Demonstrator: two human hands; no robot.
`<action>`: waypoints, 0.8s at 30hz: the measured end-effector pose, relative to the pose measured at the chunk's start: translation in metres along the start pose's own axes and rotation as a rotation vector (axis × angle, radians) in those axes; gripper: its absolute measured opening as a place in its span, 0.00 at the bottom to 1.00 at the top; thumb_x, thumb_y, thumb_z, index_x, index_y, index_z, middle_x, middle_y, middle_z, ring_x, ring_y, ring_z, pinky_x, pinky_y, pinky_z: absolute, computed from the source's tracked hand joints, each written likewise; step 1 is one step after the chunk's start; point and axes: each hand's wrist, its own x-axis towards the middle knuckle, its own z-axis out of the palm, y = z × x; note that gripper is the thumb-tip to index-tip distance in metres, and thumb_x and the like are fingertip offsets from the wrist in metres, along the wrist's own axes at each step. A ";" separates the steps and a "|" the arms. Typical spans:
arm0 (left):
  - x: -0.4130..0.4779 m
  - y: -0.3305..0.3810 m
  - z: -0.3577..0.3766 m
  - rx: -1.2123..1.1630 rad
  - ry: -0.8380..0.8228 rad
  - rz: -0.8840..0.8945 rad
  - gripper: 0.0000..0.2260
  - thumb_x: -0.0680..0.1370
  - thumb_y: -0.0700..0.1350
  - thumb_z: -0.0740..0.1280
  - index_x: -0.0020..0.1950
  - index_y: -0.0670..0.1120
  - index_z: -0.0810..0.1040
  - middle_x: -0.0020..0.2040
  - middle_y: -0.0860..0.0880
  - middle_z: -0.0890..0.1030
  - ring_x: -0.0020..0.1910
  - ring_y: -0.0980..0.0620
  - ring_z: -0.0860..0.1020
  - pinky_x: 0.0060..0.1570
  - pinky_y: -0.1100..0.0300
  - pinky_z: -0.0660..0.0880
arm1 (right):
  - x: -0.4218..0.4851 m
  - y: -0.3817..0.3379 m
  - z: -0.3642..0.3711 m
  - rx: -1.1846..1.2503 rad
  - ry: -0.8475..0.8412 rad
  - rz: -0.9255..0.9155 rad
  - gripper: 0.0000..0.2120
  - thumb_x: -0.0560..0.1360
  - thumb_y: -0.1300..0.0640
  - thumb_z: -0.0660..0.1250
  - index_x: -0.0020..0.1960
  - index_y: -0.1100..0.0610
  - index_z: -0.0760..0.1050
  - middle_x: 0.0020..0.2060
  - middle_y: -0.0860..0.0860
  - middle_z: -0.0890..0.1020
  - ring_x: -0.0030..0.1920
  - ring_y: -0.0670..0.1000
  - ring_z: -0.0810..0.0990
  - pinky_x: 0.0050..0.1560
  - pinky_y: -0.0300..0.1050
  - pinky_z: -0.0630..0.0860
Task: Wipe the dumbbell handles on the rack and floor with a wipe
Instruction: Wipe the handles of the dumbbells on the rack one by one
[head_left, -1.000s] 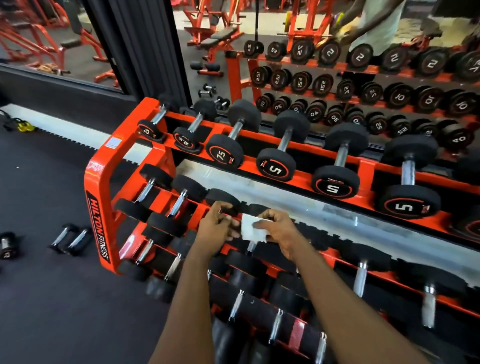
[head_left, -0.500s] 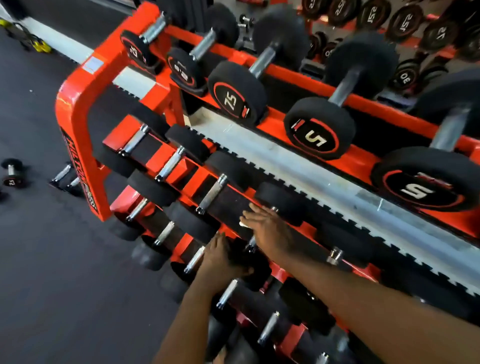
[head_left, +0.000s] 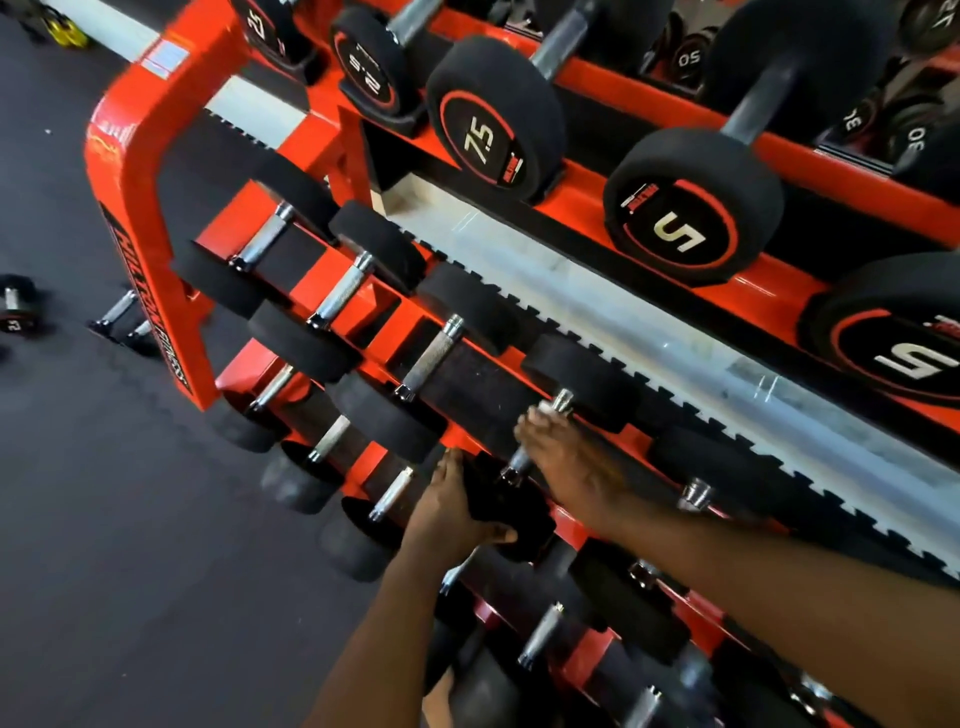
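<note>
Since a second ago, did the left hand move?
Yes. The left hand let go of the white wipe and dropped onto a black rubber dumbbell head at the front of the middle shelf of the orange steel rack.

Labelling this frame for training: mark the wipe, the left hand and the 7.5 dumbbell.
wipe (head_left: 539, 410), head view, its exposed white corner.
left hand (head_left: 450, 513), head view, back of hand.
7.5 dumbbell (head_left: 480, 140), head view, numbered end face.
</note>
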 end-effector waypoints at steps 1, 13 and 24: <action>-0.001 -0.001 0.000 -0.003 0.007 0.004 0.60 0.64 0.52 0.84 0.83 0.41 0.47 0.82 0.43 0.57 0.79 0.45 0.59 0.74 0.60 0.57 | -0.003 -0.011 0.010 0.020 -0.017 -0.087 0.26 0.69 0.59 0.52 0.59 0.61 0.81 0.58 0.54 0.82 0.62 0.53 0.79 0.75 0.46 0.57; -0.003 0.000 -0.003 0.018 -0.007 0.014 0.57 0.65 0.52 0.83 0.81 0.39 0.50 0.80 0.44 0.60 0.77 0.46 0.62 0.70 0.62 0.60 | 0.003 -0.018 0.024 0.222 0.126 -0.175 0.19 0.71 0.60 0.59 0.58 0.63 0.81 0.56 0.57 0.83 0.59 0.55 0.81 0.68 0.48 0.67; -0.003 0.005 -0.006 0.032 -0.031 -0.002 0.57 0.65 0.51 0.83 0.82 0.42 0.48 0.80 0.45 0.61 0.77 0.46 0.63 0.70 0.60 0.62 | -0.006 -0.012 0.025 0.284 0.204 -0.178 0.26 0.70 0.65 0.53 0.65 0.63 0.76 0.65 0.57 0.78 0.68 0.55 0.73 0.71 0.55 0.63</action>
